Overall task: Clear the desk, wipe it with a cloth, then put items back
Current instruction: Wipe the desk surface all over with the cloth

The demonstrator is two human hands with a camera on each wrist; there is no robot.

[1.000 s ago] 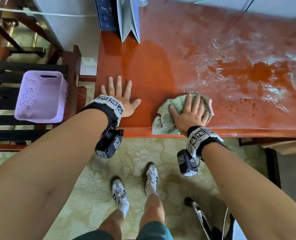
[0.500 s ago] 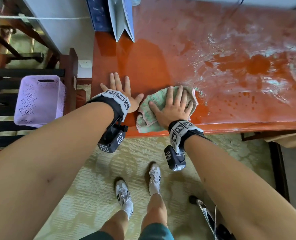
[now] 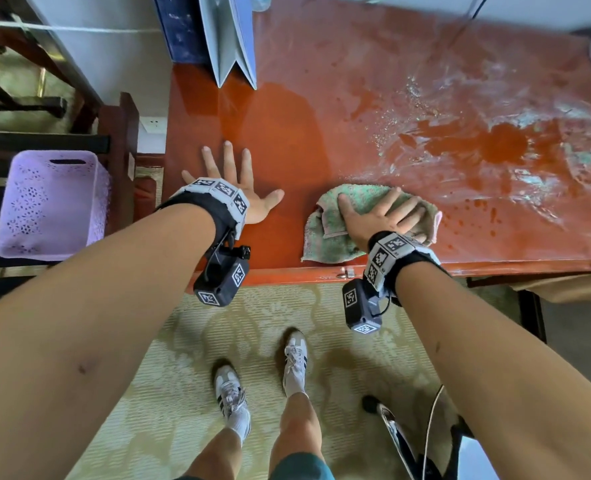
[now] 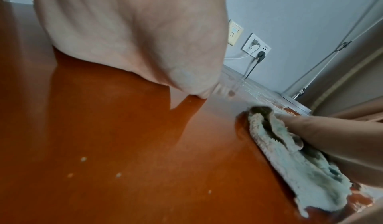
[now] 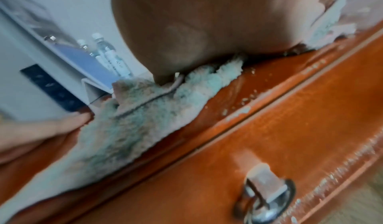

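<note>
The red-brown desk (image 3: 287, 133) shows wet streaks and whitish smears (image 3: 494, 143) on its right half. A green and pink cloth (image 3: 328, 237) lies bunched near the front edge. My right hand (image 3: 384, 213) presses down on the cloth, fingers spread and pointing right. My left hand (image 3: 233, 181) lies flat on the bare desk to the left, fingers spread, a gap between its thumb and the cloth. In the left wrist view the cloth (image 4: 290, 158) sits under the right hand (image 4: 321, 137). The right wrist view shows the cloth (image 5: 134, 124) at the desk edge.
A white-and-blue paper bag (image 3: 231, 36) and a dark blue box (image 3: 179, 29) stand at the desk's back left, with bottles (image 5: 110, 55) behind. A purple basket (image 3: 48, 202) sits on a dark bench at left. A drawer handle (image 5: 265, 194) is below the edge.
My right hand slid the cloth left until it almost met the left thumb, then back right. Its fingers have turned to point right. The left hand stayed flat in place.
</note>
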